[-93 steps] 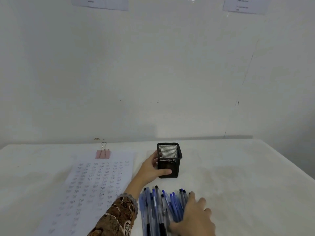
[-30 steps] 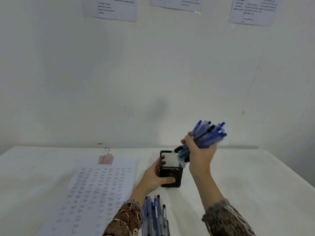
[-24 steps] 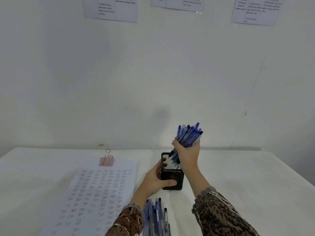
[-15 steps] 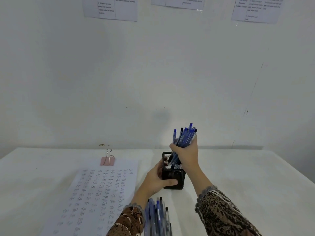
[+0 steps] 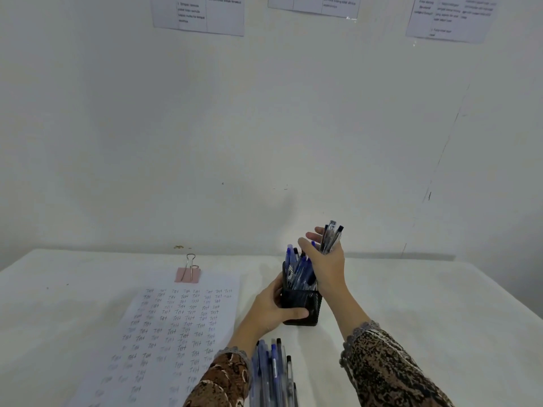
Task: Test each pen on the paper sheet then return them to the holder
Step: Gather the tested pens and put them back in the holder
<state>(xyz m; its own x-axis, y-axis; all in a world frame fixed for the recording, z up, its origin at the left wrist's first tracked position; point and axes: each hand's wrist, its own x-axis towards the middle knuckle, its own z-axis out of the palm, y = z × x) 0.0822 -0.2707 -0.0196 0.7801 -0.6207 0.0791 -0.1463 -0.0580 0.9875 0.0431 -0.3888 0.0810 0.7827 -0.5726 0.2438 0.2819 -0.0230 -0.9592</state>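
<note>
Paper [image 5: 182, 324] looks filled; left hand [image 5: 271, 311] grips the holder [image 5: 304, 306], right hand [image 5: 327, 267] clasps pens [image 5: 332, 237] above it, and a pile [image 5: 271, 374] at lower centre remains.

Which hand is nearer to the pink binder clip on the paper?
Left. The left hand grips the mesh holder, right of the binder clip; the right hand holds pens above the holder, farther right.

White table [image 5: 411, 304] against pale wall [image 5: 264, 127] bearing taped notices [image 5: 197, 16].
</note>
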